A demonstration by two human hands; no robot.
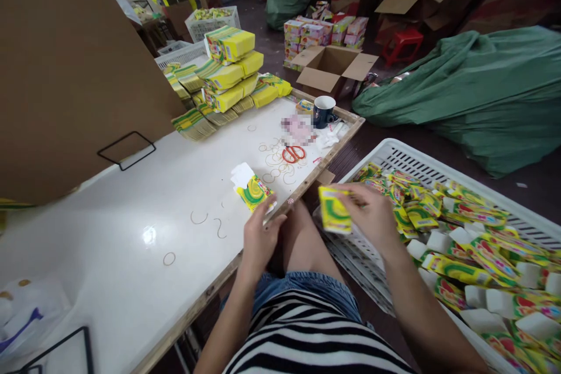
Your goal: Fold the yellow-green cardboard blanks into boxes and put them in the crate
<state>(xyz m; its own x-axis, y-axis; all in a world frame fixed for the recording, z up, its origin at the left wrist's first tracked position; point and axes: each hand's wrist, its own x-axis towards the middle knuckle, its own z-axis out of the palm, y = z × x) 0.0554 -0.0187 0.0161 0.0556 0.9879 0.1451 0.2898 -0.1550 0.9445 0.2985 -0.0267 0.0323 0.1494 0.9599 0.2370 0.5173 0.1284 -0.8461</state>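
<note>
My left hand [262,239] is closed on the near end of a small yellow and green carton [254,191], which lies at the table's edge with its white end flaps standing open and pointing away. My right hand [372,213] pinches a flat yellow packet [335,209] with a green swirl, held in the air between the table and the crate, slightly blurred. To my right, a white plastic crate [442,165] is filled with a heap of similar yellow packets [460,269], some with white ends showing. Whatever the carton contains is hidden.
Stacked yellow cartons [230,73] stand at the far end of the white table [144,204]. Red-handled scissors [293,154], rubber bands and a dark mug [324,112] lie near its right edge. Beyond are an open cardboard box [335,64] and a green sack [473,93].
</note>
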